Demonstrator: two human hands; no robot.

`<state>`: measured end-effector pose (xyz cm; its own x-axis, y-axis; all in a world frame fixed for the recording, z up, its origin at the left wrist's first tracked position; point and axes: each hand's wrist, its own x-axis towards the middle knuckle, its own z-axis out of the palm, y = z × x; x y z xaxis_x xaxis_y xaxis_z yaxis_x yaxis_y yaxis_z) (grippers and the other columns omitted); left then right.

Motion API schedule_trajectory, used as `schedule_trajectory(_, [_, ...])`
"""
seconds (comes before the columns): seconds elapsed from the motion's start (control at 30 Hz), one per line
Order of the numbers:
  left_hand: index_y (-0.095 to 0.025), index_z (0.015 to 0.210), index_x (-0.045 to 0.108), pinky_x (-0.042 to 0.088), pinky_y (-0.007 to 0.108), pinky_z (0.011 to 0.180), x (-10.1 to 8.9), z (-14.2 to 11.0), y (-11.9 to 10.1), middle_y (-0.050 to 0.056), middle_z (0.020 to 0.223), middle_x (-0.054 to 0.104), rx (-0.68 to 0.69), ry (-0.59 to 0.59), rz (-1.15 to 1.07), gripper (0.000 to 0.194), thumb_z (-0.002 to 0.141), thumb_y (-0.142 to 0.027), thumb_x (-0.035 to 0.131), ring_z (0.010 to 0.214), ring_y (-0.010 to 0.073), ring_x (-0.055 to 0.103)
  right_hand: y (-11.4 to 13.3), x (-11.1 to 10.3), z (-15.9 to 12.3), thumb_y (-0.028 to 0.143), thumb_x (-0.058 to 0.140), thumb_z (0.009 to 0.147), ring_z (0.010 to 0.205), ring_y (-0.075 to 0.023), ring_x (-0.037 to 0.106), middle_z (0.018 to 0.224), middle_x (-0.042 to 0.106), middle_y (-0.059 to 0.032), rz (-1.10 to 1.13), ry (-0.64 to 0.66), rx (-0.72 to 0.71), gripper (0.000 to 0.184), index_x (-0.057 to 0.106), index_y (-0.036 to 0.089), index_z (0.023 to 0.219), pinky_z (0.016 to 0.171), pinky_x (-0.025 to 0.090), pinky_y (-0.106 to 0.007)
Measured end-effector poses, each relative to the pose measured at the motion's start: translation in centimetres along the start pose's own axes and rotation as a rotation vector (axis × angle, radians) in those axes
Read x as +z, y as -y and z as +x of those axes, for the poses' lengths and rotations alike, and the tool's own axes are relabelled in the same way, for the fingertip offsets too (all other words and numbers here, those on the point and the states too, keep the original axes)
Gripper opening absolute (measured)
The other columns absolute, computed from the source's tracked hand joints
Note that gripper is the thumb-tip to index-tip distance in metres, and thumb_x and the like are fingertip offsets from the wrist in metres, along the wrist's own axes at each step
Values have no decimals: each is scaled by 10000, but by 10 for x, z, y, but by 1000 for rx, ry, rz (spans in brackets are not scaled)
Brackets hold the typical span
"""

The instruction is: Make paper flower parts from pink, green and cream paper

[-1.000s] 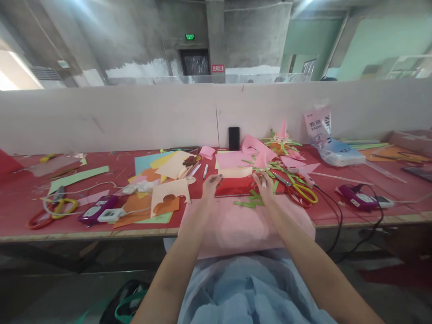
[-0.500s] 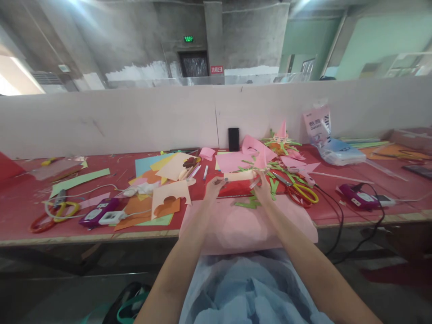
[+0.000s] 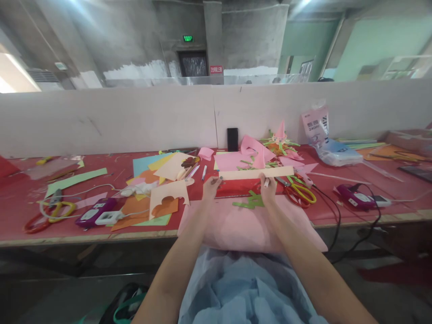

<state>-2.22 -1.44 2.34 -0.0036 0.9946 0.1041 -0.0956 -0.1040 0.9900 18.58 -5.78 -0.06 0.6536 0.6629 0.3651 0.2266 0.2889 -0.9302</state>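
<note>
My left hand [image 3: 211, 187] pinches the left end of a long cream paper strip [image 3: 256, 173] that lies across the red table [image 3: 20, 211]. Closed round a small white pen-like tool [image 3: 266, 182], my right hand [image 3: 268, 189] rests just below the strip's middle. Under the strip lies a red sheet [image 3: 238, 187], with green paper scraps [image 3: 251, 201] in front of it. A large pink sheet [image 3: 249, 227] spreads from the table edge over my lap.
Red-and-yellow scissors [image 3: 300, 191] lie right of my right hand. Purple glue guns [image 3: 96, 213] [image 3: 354, 195] with cords sit on both sides. Coloured paper sheets [image 3: 168, 168], a black phone [image 3: 232, 139] against the partition and a plastic bag [image 3: 326, 139] crowd the back.
The cream strip has been drawn out to the right and now lies long across the red sheet. My right hand moved right with the white tool. The pink sheet slid lower.
</note>
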Motion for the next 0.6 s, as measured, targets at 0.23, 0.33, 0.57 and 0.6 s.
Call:
schedule_trajectory(0.23, [-160, 677, 571, 521, 234, 535, 0, 0, -1, 45, 699, 702, -4, -58, 73, 295, 626, -405, 727, 679, 180, 685, -2, 3, 2, 619, 544, 716, 418, -136, 529, 557, 559, -8, 131, 38, 83, 447, 499, 174, 708, 360, 421, -267])
schedule_trajectory(0.33, [-161, 704, 571, 529, 243, 551, -1, 1, 0, 51, 725, 711, 3, -48, 68, 297, 632, -405, 724, 694, 188, 691, -3, 3, 3, 623, 544, 720, 400, -138, 522, 543, 539, -3, 121, 38, 48, 442, 497, 184, 697, 343, 407, -269])
schedule_trajectory(0.57, [-164, 750, 545, 521, 250, 565, -1, 5, 3, 37, 707, 699, -52, -17, 22, 315, 635, -396, 724, 671, 195, 695, -6, 7, -2, 529, 606, 724, 611, -207, 622, 629, 628, -41, -68, 246, -166, 384, 608, 174, 871, 607, 528, -359])
schedule_trajectory(0.6, [-166, 750, 539, 522, 253, 569, 0, 6, 3, 33, 704, 697, -59, -5, 19, 315, 636, -394, 723, 674, 198, 695, -8, 10, -4, 507, 626, 710, 694, -221, 637, 737, 665, -67, -73, 320, -198, 391, 619, 177, 921, 671, 533, -377])
